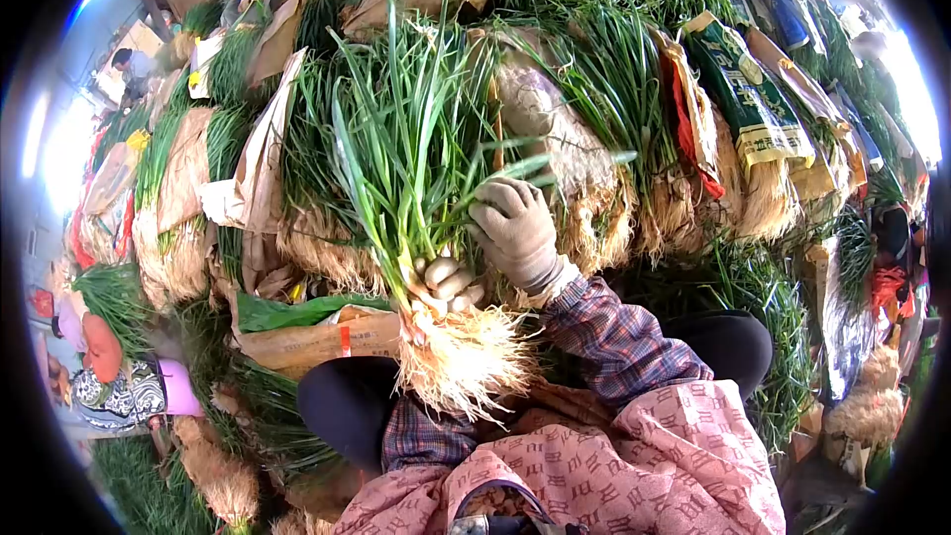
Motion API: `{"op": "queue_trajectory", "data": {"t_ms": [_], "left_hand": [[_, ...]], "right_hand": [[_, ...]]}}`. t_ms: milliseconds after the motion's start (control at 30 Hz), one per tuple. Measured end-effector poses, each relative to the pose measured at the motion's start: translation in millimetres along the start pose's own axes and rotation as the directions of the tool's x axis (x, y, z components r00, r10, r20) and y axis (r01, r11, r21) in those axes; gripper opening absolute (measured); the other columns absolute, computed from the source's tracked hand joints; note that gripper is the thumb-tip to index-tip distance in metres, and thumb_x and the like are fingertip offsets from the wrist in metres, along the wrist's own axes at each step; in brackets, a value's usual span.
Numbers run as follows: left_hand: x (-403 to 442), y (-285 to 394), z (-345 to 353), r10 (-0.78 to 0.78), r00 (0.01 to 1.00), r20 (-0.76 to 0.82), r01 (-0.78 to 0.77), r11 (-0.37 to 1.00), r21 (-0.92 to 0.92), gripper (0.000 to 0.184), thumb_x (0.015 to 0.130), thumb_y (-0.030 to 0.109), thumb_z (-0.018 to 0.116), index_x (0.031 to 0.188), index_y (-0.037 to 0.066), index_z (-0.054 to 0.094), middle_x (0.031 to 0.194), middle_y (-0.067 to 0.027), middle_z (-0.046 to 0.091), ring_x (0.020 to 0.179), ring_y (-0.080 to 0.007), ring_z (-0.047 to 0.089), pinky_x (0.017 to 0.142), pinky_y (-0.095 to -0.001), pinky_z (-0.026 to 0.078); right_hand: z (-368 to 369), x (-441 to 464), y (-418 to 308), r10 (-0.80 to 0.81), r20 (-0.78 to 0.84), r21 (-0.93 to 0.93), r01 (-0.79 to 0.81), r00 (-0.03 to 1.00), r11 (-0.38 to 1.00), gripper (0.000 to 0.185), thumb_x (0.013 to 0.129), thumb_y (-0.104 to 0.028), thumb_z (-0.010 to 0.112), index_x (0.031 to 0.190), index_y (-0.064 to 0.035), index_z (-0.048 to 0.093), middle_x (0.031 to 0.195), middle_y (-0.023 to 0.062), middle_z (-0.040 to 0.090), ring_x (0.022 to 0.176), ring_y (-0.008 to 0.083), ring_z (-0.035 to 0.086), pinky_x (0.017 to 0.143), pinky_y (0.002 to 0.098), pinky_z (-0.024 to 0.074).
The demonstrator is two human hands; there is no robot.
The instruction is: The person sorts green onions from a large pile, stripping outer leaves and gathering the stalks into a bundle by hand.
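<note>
A bunch of green onions (411,159), with long green leaves and pale shaggy roots, stands upright in front of me. My left hand (448,282), in a light glove, is wrapped round its white stems just above the roots; the roots hide the wrist. My right hand (515,228), in a beige glove with a plaid sleeve, is at the right side of the leaves, its fingers curled on a green leaf. Whether it pinches more than that leaf is hidden.
Rows of onion bundles (594,178) wrapped in paper lie ahead. A brown paper sack (317,339) lies at my left knee. A green printed bag (745,89) is at the right. Another person (119,386) sits at the far left.
</note>
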State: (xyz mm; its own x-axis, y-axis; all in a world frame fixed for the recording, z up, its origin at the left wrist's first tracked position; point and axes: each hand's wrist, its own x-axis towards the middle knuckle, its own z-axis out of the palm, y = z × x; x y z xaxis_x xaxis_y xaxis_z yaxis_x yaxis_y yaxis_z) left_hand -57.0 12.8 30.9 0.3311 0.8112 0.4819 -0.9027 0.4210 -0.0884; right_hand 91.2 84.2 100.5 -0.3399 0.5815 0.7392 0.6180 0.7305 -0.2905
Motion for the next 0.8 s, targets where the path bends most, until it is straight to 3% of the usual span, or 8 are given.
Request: {"op": "queue_trajectory", "data": {"t_ms": [200,233,300,433,467,500,733,800], "left_hand": [[1.0,-0.4,-21.8,-0.036,0.989,0.143,0.019,0.993,0.118,0.042,0.083,0.022,0.059,0.124,0.015,0.05,0.083,0.0049,0.031,0.081,-0.0113,0.036,0.076,-0.0296,0.033],[-3.1,11.5,-37.4,-0.118,0.978,0.171,0.093,0.985,0.148,0.042,0.083,0.021,0.06,0.124,0.015,0.05,0.082,0.0049,0.031,0.08,-0.0112,0.036,0.076,-0.0292,0.033],[-4.0,8.4,-37.9,-0.109,0.978,0.177,0.091,0.99,0.108,0.038,0.086,0.022,0.057,0.122,0.015,0.052,0.081,0.0052,0.03,0.079,-0.0111,0.035,0.076,-0.0294,0.034],[6.6,1.0,-26.6,-0.122,0.981,0.151,0.115,0.992,0.053,0.028,0.09,0.024,0.053,0.118,0.017,0.055,0.078,0.0064,0.03,0.077,-0.0107,0.035,0.076,-0.0296,0.034],[6.0,0.0,-29.3,-0.14,0.981,0.134,0.135,0.99,0.045,0.025,0.091,0.025,0.052,0.115,0.017,0.056,0.078,0.0071,0.031,0.077,-0.0103,0.036,0.076,-0.0297,0.035],[7.8,1.0,-32.7,-0.167,0.978,0.123,0.162,0.985,0.056,0.02,0.092,0.027,0.051,0.109,0.018,0.057,0.078,0.0084,0.033,0.077,-0.0093,0.038,0.076,-0.0298,0.036],[4.2,-3.0,-48.6,-0.14,0.961,0.237,0.113,0.986,0.125,0.038,0.094,0.028,0.047,0.129,0.014,0.044,0.107,0.0019,0.043,0.105,-0.0189,0.043,0.094,-0.0383,0.037],[-7.9,-9.8,-50.9,-0.074,0.993,0.095,0.05,0.971,0.233,0.035,0.094,0.027,0.047,0.126,0.013,0.045,0.106,0.0011,0.044,0.104,-0.0194,0.044,0.093,-0.0385,0.037]], "right_hand": [[8.5,-9.8,14.8,0.279,0.238,0.188,-0.326,0.93,0.927,0.017,0.089,-0.025,0.055,0.085,-0.0086,0.056,0.074,0.0087,0.058,0.057,0.0266,0.057,0.054,0.036,0.0468],[33.7,-19.9,32.9,0.474,0.122,0.429,-0.477,0.872,0.767,0.019,0.092,-0.025,0.051,0.089,-0.0077,0.057,0.076,0.0039,0.06,0.062,0.0193,0.059,0.053,0.0336,0.0468],[24.2,-12.6,78.7,0.812,0.422,0.59,-0.802,0.402,0.091,0.024,0.094,-0.027,0.049,0.098,-0.0059,0.059,0.082,0.0015,0.062,0.07,0.013,0.06,0.057,0.028,0.05],[46.4,-28.7,88.9,0.475,0.524,0.437,-0.702,0.707,0.563,0.031,0.086,-0.021,0.062,0.114,-0.0085,0.057,0.105,0.0095,0.061,0.087,0.0183,0.061,0.074,0.0277,0.0521],[57.9,-30.5,79.2,0.261,0.246,0.322,-0.333,0.933,0.886,0.029,0.085,-0.016,0.06,0.113,-0.0078,0.055,0.099,0.0088,0.06,0.086,0.0197,0.061,0.074,0.03,0.0517],[69.1,-34.9,66.8,0.192,0.195,0.276,-0.241,0.962,0.93,0.029,0.084,-0.016,0.06,0.111,-0.0079,0.055,0.095,0.0095,0.059,0.085,0.0223,0.061,0.073,0.0325,0.0512],[37.8,-15.0,14.9,0.355,0.398,0.075,-0.416,0.846,0.907,0.023,0.083,-0.033,0.059,0.084,-0.0104,0.061,0.074,0.0107,0.061,0.069,0.0344,0.059,0.059,0.042,0.0473],[67.0,-42.0,39.4,0.633,0.352,0.296,-0.724,0.689,0.623,0.016,0.086,-0.024,0.053,0.084,-0.0101,0.061,0.072,0.0106,0.061,0.064,0.0273,0.057,0.059,0.0367,0.0474]]}}
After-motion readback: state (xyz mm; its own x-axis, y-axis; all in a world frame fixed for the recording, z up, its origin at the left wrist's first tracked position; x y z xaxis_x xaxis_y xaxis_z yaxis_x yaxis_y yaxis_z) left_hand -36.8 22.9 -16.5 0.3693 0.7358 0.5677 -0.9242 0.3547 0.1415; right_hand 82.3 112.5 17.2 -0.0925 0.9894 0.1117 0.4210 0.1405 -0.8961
